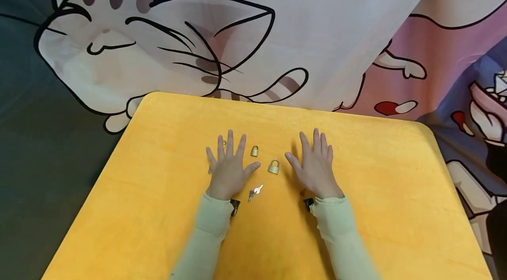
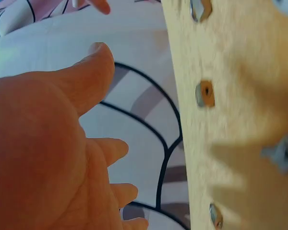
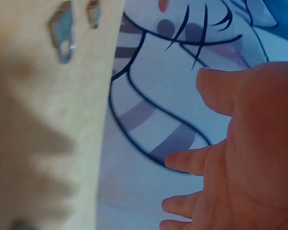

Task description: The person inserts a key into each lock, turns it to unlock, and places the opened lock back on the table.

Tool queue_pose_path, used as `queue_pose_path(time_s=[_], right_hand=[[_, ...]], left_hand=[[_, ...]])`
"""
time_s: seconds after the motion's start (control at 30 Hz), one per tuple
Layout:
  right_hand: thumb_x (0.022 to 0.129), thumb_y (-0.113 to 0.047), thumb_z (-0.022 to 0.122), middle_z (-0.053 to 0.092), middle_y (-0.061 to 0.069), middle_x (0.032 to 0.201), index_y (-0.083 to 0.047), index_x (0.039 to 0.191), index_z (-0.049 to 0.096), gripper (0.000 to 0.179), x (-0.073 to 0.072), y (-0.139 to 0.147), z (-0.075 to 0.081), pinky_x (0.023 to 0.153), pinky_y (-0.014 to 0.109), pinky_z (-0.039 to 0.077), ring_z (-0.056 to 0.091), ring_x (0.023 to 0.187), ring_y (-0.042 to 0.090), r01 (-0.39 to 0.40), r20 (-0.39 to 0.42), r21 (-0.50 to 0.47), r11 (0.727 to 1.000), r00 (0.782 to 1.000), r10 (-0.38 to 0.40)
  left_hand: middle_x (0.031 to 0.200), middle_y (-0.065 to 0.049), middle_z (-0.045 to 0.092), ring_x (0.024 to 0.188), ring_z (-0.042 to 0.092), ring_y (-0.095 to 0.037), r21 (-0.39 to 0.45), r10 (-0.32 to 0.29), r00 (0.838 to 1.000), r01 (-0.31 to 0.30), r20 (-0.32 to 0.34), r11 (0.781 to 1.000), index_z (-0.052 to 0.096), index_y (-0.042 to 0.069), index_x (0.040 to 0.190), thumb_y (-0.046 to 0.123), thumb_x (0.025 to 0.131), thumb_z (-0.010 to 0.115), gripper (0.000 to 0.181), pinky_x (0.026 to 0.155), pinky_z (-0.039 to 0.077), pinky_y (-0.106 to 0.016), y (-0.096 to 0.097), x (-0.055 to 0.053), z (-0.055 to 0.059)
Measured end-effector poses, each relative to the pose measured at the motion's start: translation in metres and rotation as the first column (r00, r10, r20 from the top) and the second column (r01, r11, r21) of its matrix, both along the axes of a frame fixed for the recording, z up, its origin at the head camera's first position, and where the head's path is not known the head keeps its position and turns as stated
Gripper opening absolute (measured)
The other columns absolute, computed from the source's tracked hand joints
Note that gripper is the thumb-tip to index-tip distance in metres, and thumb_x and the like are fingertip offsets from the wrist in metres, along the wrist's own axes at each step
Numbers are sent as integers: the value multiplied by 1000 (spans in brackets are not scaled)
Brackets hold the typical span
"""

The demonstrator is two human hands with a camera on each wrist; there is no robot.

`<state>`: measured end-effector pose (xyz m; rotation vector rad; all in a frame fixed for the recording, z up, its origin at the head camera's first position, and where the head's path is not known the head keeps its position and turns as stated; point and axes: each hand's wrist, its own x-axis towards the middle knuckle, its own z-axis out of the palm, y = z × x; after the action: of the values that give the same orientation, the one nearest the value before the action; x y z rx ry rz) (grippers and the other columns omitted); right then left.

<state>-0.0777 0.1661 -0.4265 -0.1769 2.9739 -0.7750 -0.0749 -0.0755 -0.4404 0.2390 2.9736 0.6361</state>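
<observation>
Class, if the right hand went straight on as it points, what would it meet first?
The right hand would probably meet the white cloth first, past the far edge of the yellow table; depth is unclear.

Draped indoor nook, exact kind unclear

Shows soft cloth (image 1: pixel 336 29) printed with a big cartoon cat (image 1: pixel 158 68), hung in folds behind 1 yellow worktop (image 1: pixel 396 209). Looks like a curtained-off booth; cannot tell whether home or studio.

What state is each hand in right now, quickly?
Bare left hand: open, fingers spread, holding nothing.
Bare right hand: open, fingers extended, holding nothing.
</observation>
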Motion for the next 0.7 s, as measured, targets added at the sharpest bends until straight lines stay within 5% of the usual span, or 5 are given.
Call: queue_pose_path(time_s=[0.43, 0.7], right_hand=[[104, -50, 46, 17, 30, 161, -4, 158, 27, 73, -36, -41, 32, 118, 59, 18, 14, 149, 48, -112, 49, 103, 988, 993, 107], [104, -43, 53, 22, 27, 161, -10, 158, 31, 67, -61, -68, 41, 116, 57, 25, 22, 147, 46, -170, 70, 166, 971, 985, 160]], left_hand=[[166, -21, 1, 151, -6, -45, -5, 137, 988, -137, 74, 991, 2, 3, 161, 55, 93, 65, 106, 109, -13, -72, -50, -7, 4], [164, -29, 3, 149, -5, -50, -42, 181, 975, -177, 133, 983, 9, -4, 159, 41, 94, 70, 100, 108, -9, -75, -76, -9, 8]])
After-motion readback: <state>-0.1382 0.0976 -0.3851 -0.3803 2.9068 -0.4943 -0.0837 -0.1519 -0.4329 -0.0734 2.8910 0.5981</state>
